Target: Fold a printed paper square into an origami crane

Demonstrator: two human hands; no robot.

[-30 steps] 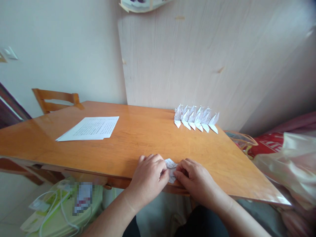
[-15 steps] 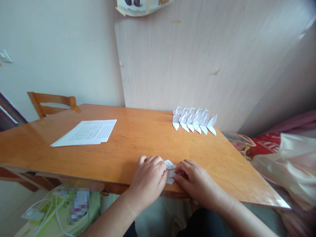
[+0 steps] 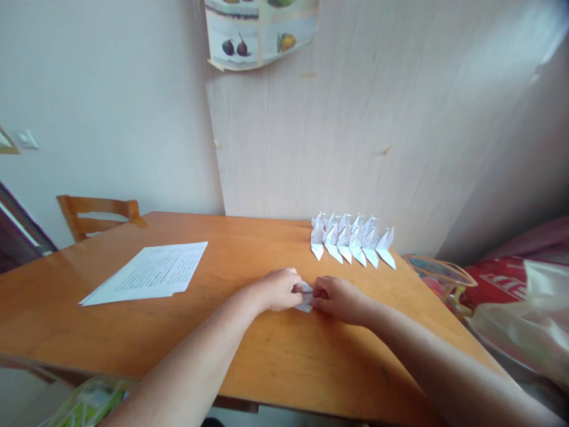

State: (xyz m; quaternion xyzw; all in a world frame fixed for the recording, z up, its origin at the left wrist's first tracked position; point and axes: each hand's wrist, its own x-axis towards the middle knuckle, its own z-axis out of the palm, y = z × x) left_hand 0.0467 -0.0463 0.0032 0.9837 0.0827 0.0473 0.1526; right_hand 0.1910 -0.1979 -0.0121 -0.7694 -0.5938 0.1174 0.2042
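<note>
Both of my hands meet over a small folded piece of printed white paper (image 3: pixel 306 298) on the orange wooden table (image 3: pixel 249 350). My left hand (image 3: pixel 278 289) is curled with its fingertips pinching the paper's left side. From the right, my right hand (image 3: pixel 338 298) grips the same piece, fingers bent. Most of the paper is hidden between the fingers. Both forearms stretch out across the table. A row of several folded paper cranes (image 3: pixel 351 238) lies just beyond the hands, by the wall panel.
A stack of printed sheets (image 3: pixel 149 273) lies on the table's left part. A wooden chair (image 3: pixel 98 213) stands behind the far left corner. Plastic bags (image 3: pixel 511 302) crowd the right edge. A pale wood panel (image 3: pixel 355 118) with a fruit poster (image 3: pixel 260 29) backs the table.
Both hands have carried the folded paper from the table's near edge toward its middle, closer to the cranes. The arms are now stretched out and the view has tilted up.
</note>
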